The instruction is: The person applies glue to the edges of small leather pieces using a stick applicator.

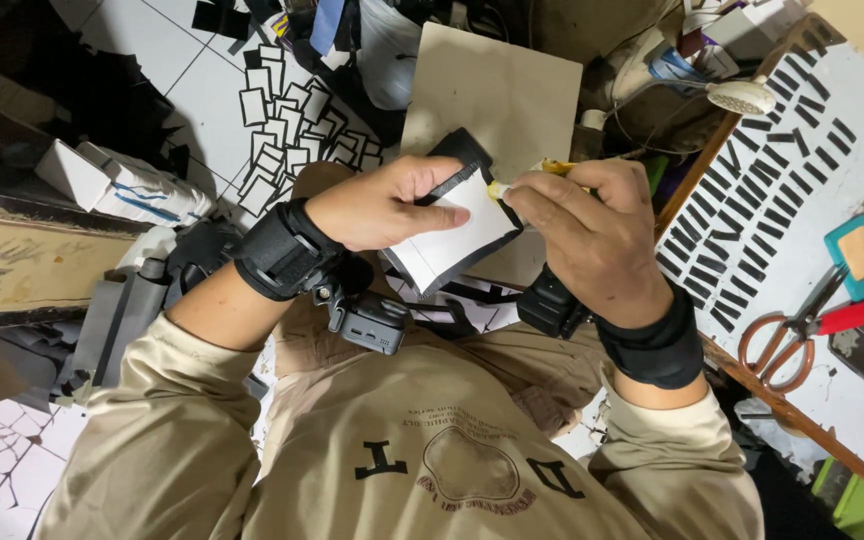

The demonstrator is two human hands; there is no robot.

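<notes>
Carefully, the left hand [382,205] is gripping the black-edged white piece [452,235] flat while the right hand [592,235] is pinching a yellow applicator [542,172] along its far edge.

One pair of red-handled metal scissors [802,330] on the white table [852,130], one teal-framed square pad [860,255], one white-faced black-edged folded piece [447,235], one grey cardboard sheet [497,95]; black strips [752,215] beyond a sure count.

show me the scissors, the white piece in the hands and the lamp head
scissors [787,340], head view, on the pivot above the handle loops
white piece [452,235], head view, on its bare middle
lamp head [742,97], head view, on its white shade
</notes>
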